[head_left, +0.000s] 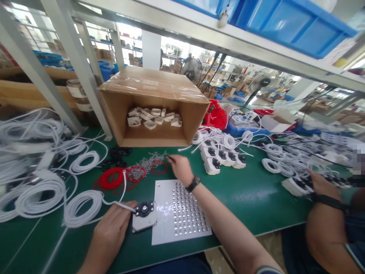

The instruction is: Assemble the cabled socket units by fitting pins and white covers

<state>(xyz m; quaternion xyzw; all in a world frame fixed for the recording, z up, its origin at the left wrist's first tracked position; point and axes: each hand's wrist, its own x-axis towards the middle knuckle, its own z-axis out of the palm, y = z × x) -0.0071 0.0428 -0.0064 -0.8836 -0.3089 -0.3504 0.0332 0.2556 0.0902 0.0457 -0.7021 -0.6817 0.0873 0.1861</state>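
Near the table's front edge, my left hand (114,222) is closed at the left side of a white plastic housing (145,223) with a black insert (144,208) on top. A white cable (123,206) runs over these fingers into the housing. Farther forward, my right hand (181,168) is pinched around a small dark thing (171,158), too small to name. Its fingertips are at the right end of a pile of small metal screws (145,165). Red wire loops (112,178) lie left of the screws. Under my right forearm lies a white plate (164,228) with rows of shiny round metal pieces (186,213).
An open cardboard box (154,85) with white housings (150,124) stands behind the screws. Coiled white cables (82,208) cover the left side. Several assembled housings (212,165) sit right of centre. A co-worker's hand (325,186) is at the right. A metal shelf (171,24) spans overhead.
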